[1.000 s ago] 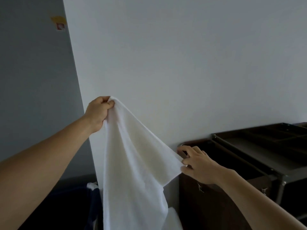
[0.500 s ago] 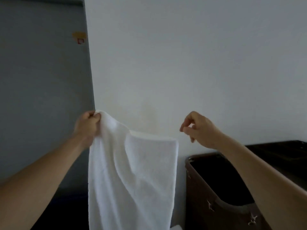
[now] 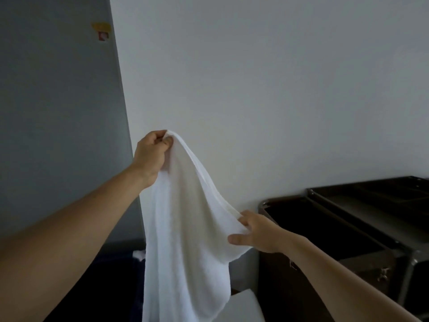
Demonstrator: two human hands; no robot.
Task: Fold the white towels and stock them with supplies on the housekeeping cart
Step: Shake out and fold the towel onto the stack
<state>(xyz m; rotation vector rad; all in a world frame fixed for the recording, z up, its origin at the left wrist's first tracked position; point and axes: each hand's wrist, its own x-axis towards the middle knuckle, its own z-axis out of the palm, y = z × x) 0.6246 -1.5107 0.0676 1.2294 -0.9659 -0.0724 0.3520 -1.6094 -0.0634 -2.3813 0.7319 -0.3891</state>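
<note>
white towel (image 3: 185, 240) hangs in the air in front of a pale wall (image 3: 267, 89), held up by both bare hands. the left hand (image 3: 151, 156) is the higher one, its fingers curled tight and pinching one top corner of the cloth against the thumb. from that corner the hemmed upper edge slopes down and to the right to the right hand (image 3: 257, 235), which grips the edge with its fingers over the far side and its thumb (image 3: 233, 240) on the near side, the cloth bunched between them. below the two grips the towel falls in long loose folds and runs out past the bottom of the view, so its lower end cannot be seen. just right of the towel stands the housekeeping cart (image 3: 413, 259), dark brown with a grey metal frame. the right hand shows in front of the left corner of its open bin (image 3: 285, 201), and a divided tray (image 3: 383, 205) lies along the cart's top toward the right edge. left of the wall is a grey panel (image 3: 51, 112) with a small yellow and red sticker (image 3: 102, 31) high up. low at the left, behind the towel, is something dark blue (image 3: 116, 275) with a bit of white cloth (image 3: 139, 254) at its rim. a white box (image 3: 243, 305) sits between towel and cart.
</note>
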